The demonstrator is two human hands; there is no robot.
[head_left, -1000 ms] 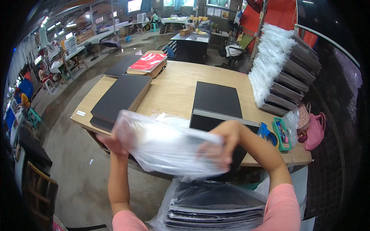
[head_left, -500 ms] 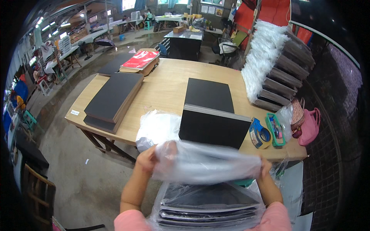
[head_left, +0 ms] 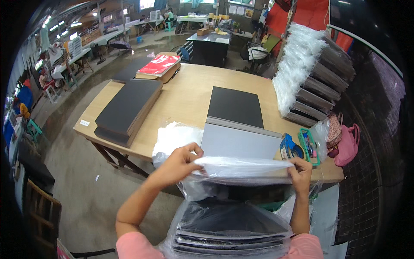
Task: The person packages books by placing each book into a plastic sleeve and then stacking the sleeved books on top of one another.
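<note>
At the near edge of the table, a clear plastic bag [head_left: 243, 168] is stretched sideways between my two hands. My left hand [head_left: 177, 165] pinches its left end, and my right hand [head_left: 299, 172] grips the right end. Just beyond the bag lies a flat light-grey panel [head_left: 239, 140], its near edge hidden by the plastic. Behind it sits a stack of black boards [head_left: 236, 105] with pale edges. Below my hands, close to my body, is a pile of black boards wrapped in clear plastic [head_left: 233, 220]. White plastic bags [head_left: 174, 140] lie beside my left hand.
Black boards [head_left: 129, 105] and a red-covered packet [head_left: 159, 64] occupy the table's left. A blue tape dispenser [head_left: 291, 146] and green tray [head_left: 308, 144] stand near my right hand. Plastic-wrapped stacks [head_left: 302, 82] rise at right, near a pink bag [head_left: 347, 144]. People sit farther off.
The bag has gone from loose and blurred to drawn taut, lying slightly farther forward. The near surface beyond it, black before, is now light grey. Both hands have moved a little away from me.
</note>
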